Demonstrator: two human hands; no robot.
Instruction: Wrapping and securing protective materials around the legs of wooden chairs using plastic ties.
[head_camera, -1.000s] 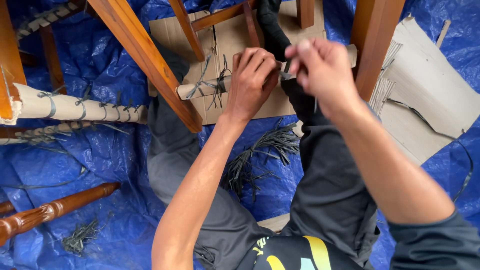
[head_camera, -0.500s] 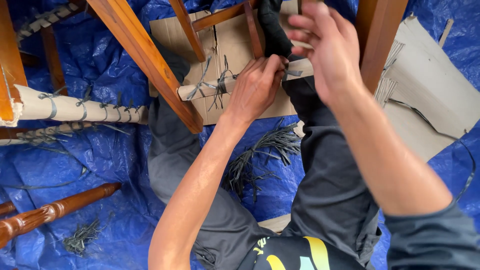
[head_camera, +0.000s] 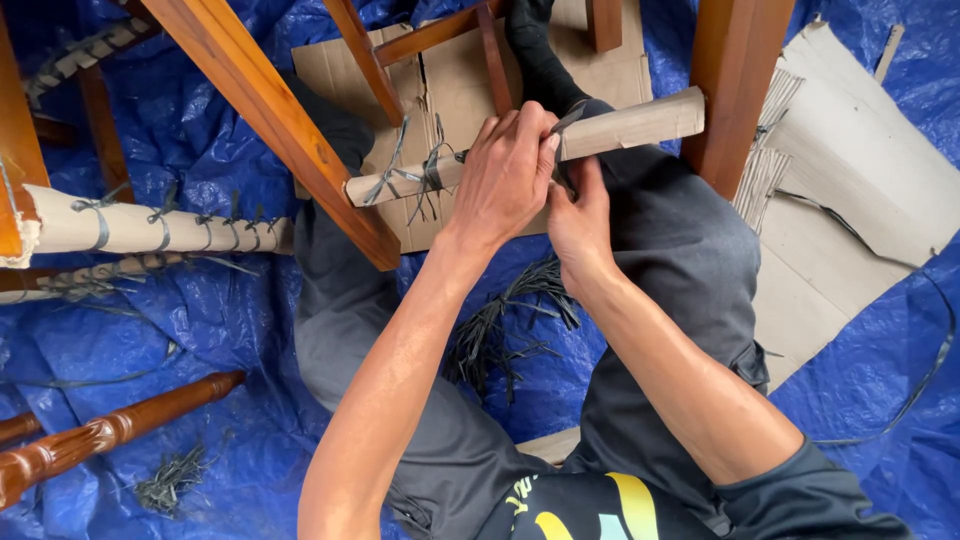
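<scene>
My left hand (head_camera: 505, 175) is curled over the cardboard-wrapped rail (head_camera: 620, 125) between the wooden chair legs (head_camera: 735, 85), pinching a dark strap (head_camera: 565, 118). My right hand (head_camera: 578, 225) is tucked beneath; its grip I cannot tell. Step, I judge: tying another binding; next needs tension, then knotting.

A wrapped rail (head_camera: 620, 128) spans between two wooden legs (head_camera: 270, 120), with a sheet of cardboard (head_camera: 450, 60) on the tarp (head_camera: 200, 310) behind it. The left hand (head_camera: 505, 175) lies on the rail's middle; the right hand (head_camera: 578, 225) sits just below it, touching. A pile of cut strips (head_camera: 510, 325) lies on the tarp between the person's knees. A wrapped bar (head_camera: 150, 228) lies far left, a turned leg (head_camera: 110, 432) in front of it.
</scene>
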